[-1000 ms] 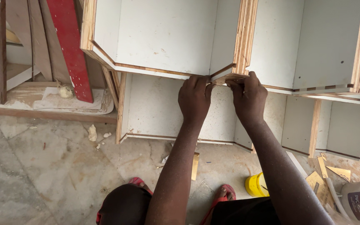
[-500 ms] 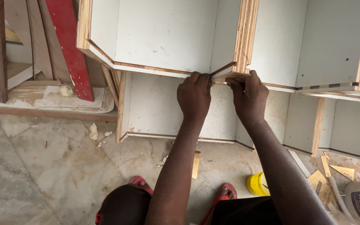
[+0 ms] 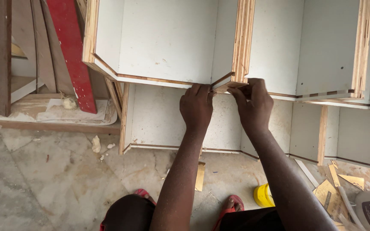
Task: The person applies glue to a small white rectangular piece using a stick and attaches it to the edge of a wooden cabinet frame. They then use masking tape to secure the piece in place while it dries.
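A big white cabinet (image 3: pixel 168 47) with raw plywood edges fills the upper view, standing over a lower white shelf unit (image 3: pixel 163 119) on a dusty concrete floor (image 3: pixel 43 179). A red board (image 3: pixel 71 51) leans at the left, and a yellow tub (image 3: pixel 264 195) sits on the floor near the person's red sandals (image 3: pixel 232 205).

Both hands meet at the bottom of the cabinet's middle divider (image 3: pixel 243 42), where a thin brown edge strip (image 3: pixel 222 80) sticks out loose from the corner. The left hand (image 3: pixel 197 107) pinches the strip's free end between closed fingertips. The right hand (image 3: pixel 253 105) is pressed against the divider's lower edge; it seems to be clamped on the strip too, though the fingertips are hidden.

The strip looks brittle: bent too sharply it could snap, and pressed down crooked it could sit skewed along the edge.
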